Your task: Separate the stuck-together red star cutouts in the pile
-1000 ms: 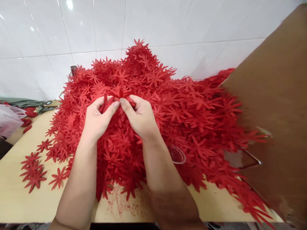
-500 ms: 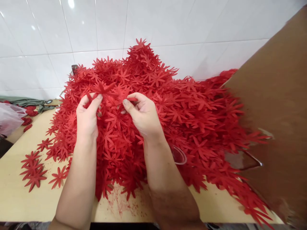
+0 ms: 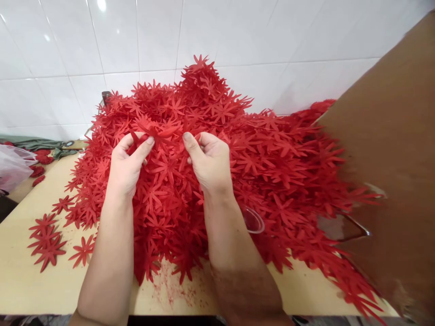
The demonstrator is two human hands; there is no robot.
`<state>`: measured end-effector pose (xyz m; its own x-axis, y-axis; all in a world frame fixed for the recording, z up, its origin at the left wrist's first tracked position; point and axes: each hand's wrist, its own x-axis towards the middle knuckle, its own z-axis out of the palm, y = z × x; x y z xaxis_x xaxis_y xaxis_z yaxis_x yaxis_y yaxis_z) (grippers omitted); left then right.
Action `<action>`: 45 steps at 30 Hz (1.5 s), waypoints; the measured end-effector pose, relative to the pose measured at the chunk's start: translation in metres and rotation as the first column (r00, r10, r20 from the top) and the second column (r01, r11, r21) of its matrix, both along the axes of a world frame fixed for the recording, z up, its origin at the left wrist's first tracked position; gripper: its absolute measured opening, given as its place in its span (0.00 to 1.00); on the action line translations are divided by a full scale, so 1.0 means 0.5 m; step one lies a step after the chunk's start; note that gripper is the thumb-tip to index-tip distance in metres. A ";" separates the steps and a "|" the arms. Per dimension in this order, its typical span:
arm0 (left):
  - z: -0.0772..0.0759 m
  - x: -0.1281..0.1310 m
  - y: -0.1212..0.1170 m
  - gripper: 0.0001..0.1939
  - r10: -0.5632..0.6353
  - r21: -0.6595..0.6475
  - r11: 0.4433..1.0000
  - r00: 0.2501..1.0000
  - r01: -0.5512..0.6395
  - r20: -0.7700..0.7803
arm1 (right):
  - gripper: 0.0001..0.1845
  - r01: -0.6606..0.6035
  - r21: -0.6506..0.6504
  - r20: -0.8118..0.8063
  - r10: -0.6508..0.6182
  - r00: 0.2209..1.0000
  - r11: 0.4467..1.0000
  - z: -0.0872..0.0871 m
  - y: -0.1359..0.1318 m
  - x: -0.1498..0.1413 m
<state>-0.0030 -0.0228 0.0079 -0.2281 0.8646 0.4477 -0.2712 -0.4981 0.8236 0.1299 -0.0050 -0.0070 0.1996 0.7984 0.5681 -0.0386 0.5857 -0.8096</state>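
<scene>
A large heap of red, star-shaped artificial petal pieces, each with several narrow lobes, spreads over the table. Over its middle, my left hand pinches a red petal piece between thumb and fingers, its lobes pointing right. My right hand is level with it a short way to the right, thumb pressed toward the curled fingers. A bit of red petal piece shows at that pinch, but most of it blends into the heap behind.
The pale wooden table carries a few loose petal pieces at left. A cardboard box stands at right. Near my right forearm lies a clear plastic rim. A white plastic bag sits far left; a tiled wall rises behind.
My hands were together at one point a second ago, then drew apart, each with red petal material. Since then both have shifted slightly right, and the left hand's piece has tilted.
</scene>
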 end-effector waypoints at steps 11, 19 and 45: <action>-0.012 0.002 0.002 0.10 -0.073 0.069 0.993 0.959 0.096 -0.272 | 0.21 -0.222 -0.011 0.034 0.223 0.974 0.975 0.005 -0.004 -0.004; -0.010 0.010 0.008 0.12 -0.023 0.006 1.000 0.999 0.023 0.034 | 0.18 -0.164 0.050 0.092 0.159 0.983 0.985 0.002 0.001 0.006; -0.009 -0.001 0.013 0.13 0.040 0.042 0.998 0.999 -0.041 0.030 | 0.19 0.070 0.079 0.097 -0.077 0.992 0.994 0.001 0.000 0.009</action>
<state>-0.0036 -0.0164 0.0036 -0.2762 0.8348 0.4763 -0.2739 -0.5434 0.7936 0.1345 -0.0048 -0.0066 0.1955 0.7376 0.6463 0.0855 0.6437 -0.7605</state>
